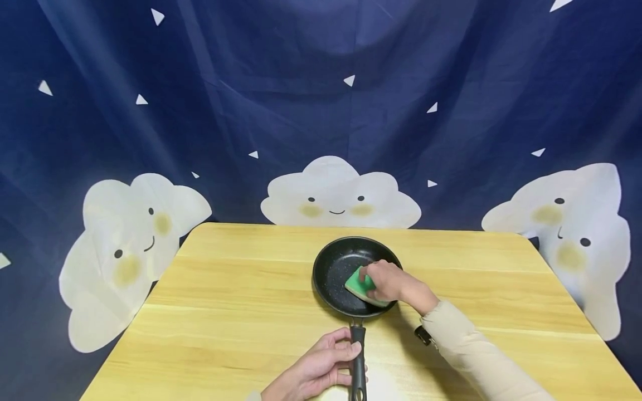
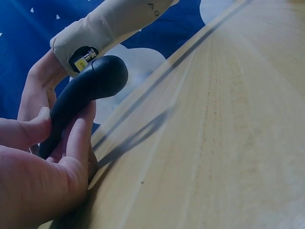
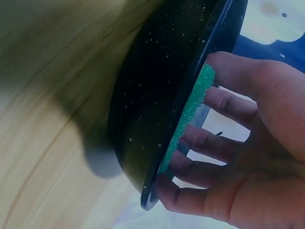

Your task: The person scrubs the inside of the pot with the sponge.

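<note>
A black speckled frying pan (image 1: 333, 275) rests on the wooden table, its handle pointing toward me. My left hand (image 1: 321, 367) grips the black handle (image 1: 358, 351), thumb on top and fingers curled underneath. In the left wrist view the rounded handle end (image 2: 109, 76) sticks out beyond that hand (image 2: 38, 176). Inside the pan, my right hand (image 1: 388, 282) holds a green scouring sponge (image 1: 357, 285) against the right part of the cooking surface. From the right wrist, the sponge's green edge (image 3: 190, 112) shows between the spread fingers and the pan's rim (image 3: 202, 57).
The light wooden table (image 1: 225, 312) extends around the pan on all sides. Behind it hangs a dark blue curtain (image 1: 281, 100) with white triangles and smiling clouds. A small black device (image 1: 423, 335) is strapped at the right wrist, by the cream sleeve (image 1: 476, 351).
</note>
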`<state>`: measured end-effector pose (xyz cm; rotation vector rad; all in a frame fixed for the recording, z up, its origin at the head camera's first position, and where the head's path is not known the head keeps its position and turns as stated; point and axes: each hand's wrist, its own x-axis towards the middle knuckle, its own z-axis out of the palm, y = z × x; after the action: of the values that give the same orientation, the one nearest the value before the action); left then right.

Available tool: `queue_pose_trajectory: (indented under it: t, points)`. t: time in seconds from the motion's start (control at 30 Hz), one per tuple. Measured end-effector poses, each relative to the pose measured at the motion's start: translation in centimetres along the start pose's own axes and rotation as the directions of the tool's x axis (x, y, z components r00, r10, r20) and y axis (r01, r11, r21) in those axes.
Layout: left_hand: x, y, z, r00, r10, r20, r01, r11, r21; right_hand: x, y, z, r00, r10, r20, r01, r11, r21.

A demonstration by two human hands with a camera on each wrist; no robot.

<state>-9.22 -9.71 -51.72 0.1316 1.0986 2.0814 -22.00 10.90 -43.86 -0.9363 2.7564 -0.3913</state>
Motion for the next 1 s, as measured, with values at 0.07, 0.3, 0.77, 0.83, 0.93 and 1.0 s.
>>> queue_pose_trajectory:
  t: [0.07,0.3,0.77,0.83,0.93,1.0]
  points:
    - [0.0,0.0,0.0,1.0,-0.001,0.0,0.001,1.0,0.003,-0.1,-0.2,0.0,1.0,0.009,0.012,-0.01,1.0,0.017]
    - [0.0,0.2,0.0,1.0,-0.02,-0.001,0.02,1.0,0.008,-0.1,-0.6,0.3,0.998,0.059,0.028,-0.06,0.997,0.041]
    - [0.1,0.3,0.0,1.0,-0.013,0.01,0.013,1.0,0.014,-0.3,-1.4,0.3,0.997,0.069,0.046,-0.074,0.989,0.127]
    - [0.2,0.2,0.0,1.0,-0.01,0.012,0.01,1.0,0.017,-0.4,-1.6,0.3,0.996,0.069,0.051,-0.076,0.986,0.146]
    - [0.2,0.2,-0.1,1.0,-0.013,0.015,0.013,1.0,0.017,-0.4,-1.8,0.3,0.996,0.071,0.059,-0.08,0.982,0.172]
    - [0.2,0.1,-0.1,1.0,-0.016,0.016,0.015,1.0,0.013,-0.4,-1.9,0.3,0.996,0.068,0.061,-0.079,0.979,0.188]
